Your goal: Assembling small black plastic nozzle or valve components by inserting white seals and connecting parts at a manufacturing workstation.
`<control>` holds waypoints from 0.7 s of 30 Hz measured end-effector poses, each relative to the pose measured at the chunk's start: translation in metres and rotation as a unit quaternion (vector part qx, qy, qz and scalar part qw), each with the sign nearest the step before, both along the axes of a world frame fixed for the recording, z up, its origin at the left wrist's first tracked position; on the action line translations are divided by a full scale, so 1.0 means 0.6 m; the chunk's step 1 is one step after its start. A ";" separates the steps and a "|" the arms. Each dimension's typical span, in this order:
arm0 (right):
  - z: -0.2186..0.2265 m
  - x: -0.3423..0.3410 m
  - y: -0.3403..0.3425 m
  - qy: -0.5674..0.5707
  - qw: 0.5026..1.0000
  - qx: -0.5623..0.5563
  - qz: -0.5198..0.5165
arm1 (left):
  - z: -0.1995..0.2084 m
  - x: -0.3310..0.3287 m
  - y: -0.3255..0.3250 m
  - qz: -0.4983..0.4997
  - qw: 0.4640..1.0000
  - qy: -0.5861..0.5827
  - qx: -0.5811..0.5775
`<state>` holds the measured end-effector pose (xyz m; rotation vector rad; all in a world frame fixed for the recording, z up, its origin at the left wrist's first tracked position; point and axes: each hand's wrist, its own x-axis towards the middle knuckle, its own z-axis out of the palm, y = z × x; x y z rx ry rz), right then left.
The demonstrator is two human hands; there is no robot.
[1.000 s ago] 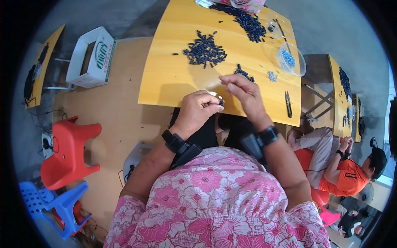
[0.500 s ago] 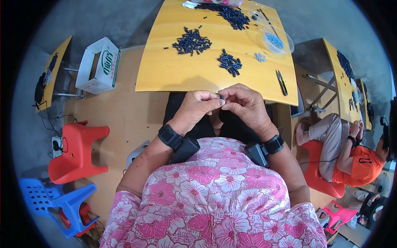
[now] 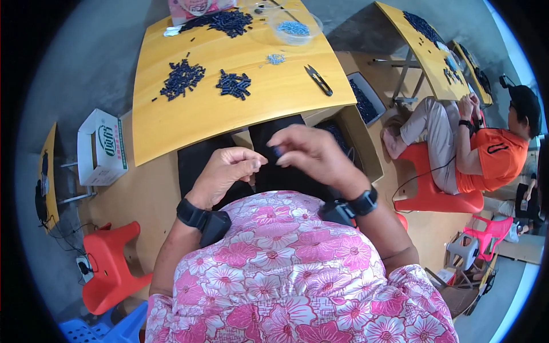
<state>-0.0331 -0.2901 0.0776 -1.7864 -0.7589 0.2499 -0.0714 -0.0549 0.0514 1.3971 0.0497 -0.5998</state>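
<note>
My left hand (image 3: 227, 172) is held over my lap near the table's front edge, its thumb and forefinger pinched together; what they hold, if anything, is too small to make out. Just to its right, my right hand (image 3: 313, 153) has a small dark blue piece (image 3: 278, 151) between thumb and fingers, slightly blurred. On the yellow table (image 3: 229, 123) ahead lie a small pile of short dark tube-like pieces (image 3: 233, 84) and a larger pile (image 3: 182, 79) left of it. Tiny pale blue bits (image 3: 275, 59) sit farther back. Black thread snips (image 3: 318, 80) rest at the right.
A clear tub (image 3: 297, 35) of light blue bits and another dark heap (image 3: 229, 23) stand at the back. Below the table's right side are a cardboard box (image 3: 366, 140) and a pale bin (image 3: 372, 97) of dark pieces. A co-worker in orange (image 3: 496, 154) sits at right.
My hands have come apart from touching fingertips, the right one now carrying the dark piece. The whole view has turned to the right, shifting the table leftward.
</note>
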 end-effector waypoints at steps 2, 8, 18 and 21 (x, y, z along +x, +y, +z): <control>0.010 -0.003 -0.051 0.093 0.990 0.037 -0.102 | 0.004 0.002 0.006 0.007 0.999 -0.006 0.041; 0.039 -0.001 -0.203 0.096 0.939 0.087 -0.318 | -0.021 0.003 0.037 0.042 0.996 -0.019 0.075; -0.233 0.004 -0.258 0.103 0.881 -0.102 -0.450 | -0.023 0.012 0.027 0.026 0.993 -0.032 0.112; -0.196 0.004 -0.192 0.146 0.900 -0.108 -0.397 | -0.036 -0.002 0.060 0.057 0.988 -0.041 0.139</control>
